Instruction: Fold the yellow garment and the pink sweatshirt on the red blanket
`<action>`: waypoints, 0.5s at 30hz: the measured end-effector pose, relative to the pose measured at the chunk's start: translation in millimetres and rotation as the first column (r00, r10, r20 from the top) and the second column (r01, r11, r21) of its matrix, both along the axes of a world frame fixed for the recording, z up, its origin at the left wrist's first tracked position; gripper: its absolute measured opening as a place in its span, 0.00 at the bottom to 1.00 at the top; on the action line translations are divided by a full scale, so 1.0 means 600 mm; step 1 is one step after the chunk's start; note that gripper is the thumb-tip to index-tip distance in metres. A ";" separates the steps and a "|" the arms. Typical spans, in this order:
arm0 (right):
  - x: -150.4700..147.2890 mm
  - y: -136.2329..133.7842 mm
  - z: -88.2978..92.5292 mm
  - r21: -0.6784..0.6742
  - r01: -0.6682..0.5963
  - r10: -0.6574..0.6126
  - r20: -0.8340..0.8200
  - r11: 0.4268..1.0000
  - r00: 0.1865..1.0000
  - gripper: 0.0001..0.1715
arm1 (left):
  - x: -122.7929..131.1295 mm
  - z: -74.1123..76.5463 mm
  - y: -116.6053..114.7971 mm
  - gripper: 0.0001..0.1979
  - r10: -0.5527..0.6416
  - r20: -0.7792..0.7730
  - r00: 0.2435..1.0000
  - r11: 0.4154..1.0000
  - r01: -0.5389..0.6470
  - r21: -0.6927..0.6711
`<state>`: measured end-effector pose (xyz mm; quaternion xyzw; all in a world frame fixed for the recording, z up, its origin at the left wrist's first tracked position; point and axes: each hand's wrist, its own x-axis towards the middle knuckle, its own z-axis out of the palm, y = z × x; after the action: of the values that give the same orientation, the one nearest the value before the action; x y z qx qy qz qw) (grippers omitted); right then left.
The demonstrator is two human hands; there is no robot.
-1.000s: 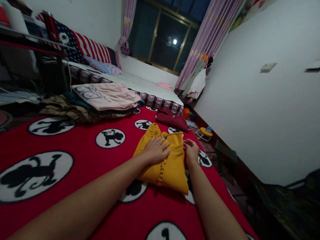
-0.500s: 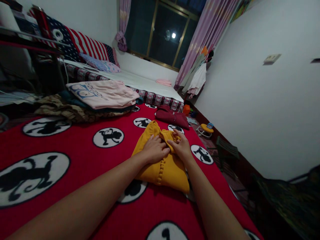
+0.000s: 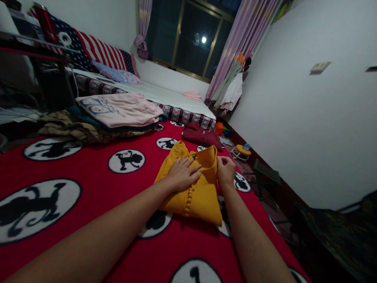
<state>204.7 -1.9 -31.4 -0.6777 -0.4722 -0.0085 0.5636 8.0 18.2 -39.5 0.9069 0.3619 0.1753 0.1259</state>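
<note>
A folded yellow shirt (image 3: pixel 203 200) with a row of small buttons down its front lies on the red blanket (image 3: pixel 97 200) printed with black monkeys in white circles. My left hand (image 3: pixel 183 175) rests flat on the shirt, fingers spread, left of the neck opening. At the shirt's right edge, beside the collar, my right hand (image 3: pixel 226 171) has its fingers closed in a pinch on the yellow cloth. The neckline stands slightly raised there, and a small dark label shows inside it.
Beyond the shirt lies a folded maroon garment (image 3: pixel 202 135). A stack of folded clothes with a pink shirt (image 3: pixel 120 110) on top sits at the far left. A bed (image 3: pixel 165 96) runs below the window. Right of the blanket stand a yellow stool (image 3: pixel 243 149) and a dark folding stool (image 3: pixel 267 171).
My right hand has moved right from the shirt's collar to its right edge, and the neckline is now spread wider. My left hand stays on the shirt, its fingers more spread.
</note>
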 end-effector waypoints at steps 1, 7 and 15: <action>0.013 0.001 -0.005 -0.001 0.052 -0.052 -0.060 0.999 0.997 0.20 | 0.000 0.000 0.000 0.28 0.004 0.002 1.000 1.000 -0.004 -0.007; 0.042 0.002 -0.026 -0.069 0.102 -0.113 -0.178 0.992 0.978 0.21 | 0.000 -0.001 -0.001 0.29 0.028 0.014 1.000 1.000 -0.027 -0.015; -0.040 -0.019 0.019 0.076 -0.001 -0.027 0.367 0.997 0.930 0.14 | 0.000 0.000 -0.011 0.26 0.107 0.185 0.977 0.989 -0.123 0.080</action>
<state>180.9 -13.3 -20.0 -0.6457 -0.5642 -0.1564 0.4902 8.1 11.9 -39.6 0.8697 0.3925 0.2797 0.1066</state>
